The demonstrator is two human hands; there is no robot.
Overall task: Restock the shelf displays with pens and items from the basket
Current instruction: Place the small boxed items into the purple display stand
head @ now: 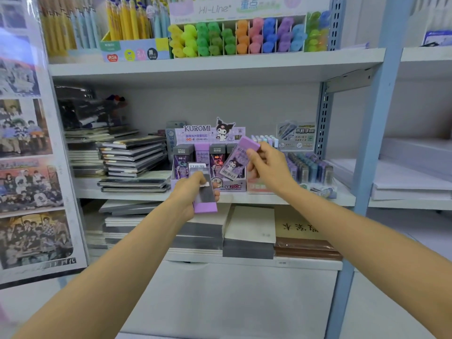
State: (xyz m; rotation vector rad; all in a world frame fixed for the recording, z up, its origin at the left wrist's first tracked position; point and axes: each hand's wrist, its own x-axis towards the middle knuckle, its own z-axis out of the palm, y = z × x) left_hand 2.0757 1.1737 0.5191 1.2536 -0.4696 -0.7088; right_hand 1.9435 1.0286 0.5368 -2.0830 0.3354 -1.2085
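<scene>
The left hand grips a slim purple case lengthwise. Its thumb lies across the top face, and the other fingers curl underneath, their tips showing at the case's right edge. The lilac cap end juts back past the heel of the palm. The barcoded end reaches out ahead of the fingertips, towards the Kuromi display box just beyond them.

The right hand pinches a second case by its upper part, close to the lilac cap, with the fingers bent round the right edge. From these fingers the case slants down and to the left, printed face outward and barcode end lowest, in front of the box's right half. That lower end may be touching the box front, but the angle makes it hard to tell.

Inside the box, beyond both sets of fingertips, standing cases fill the left slots upright. The box sits on the middle shelf.

Left of the left fingers lies a stack of dark notebooks. Right of the right fingers is a tray of refill tubes. Well above both hands, coloured highlighters stand in rows on the upper shelf. Below the wrists, paper pads lie flat.
</scene>
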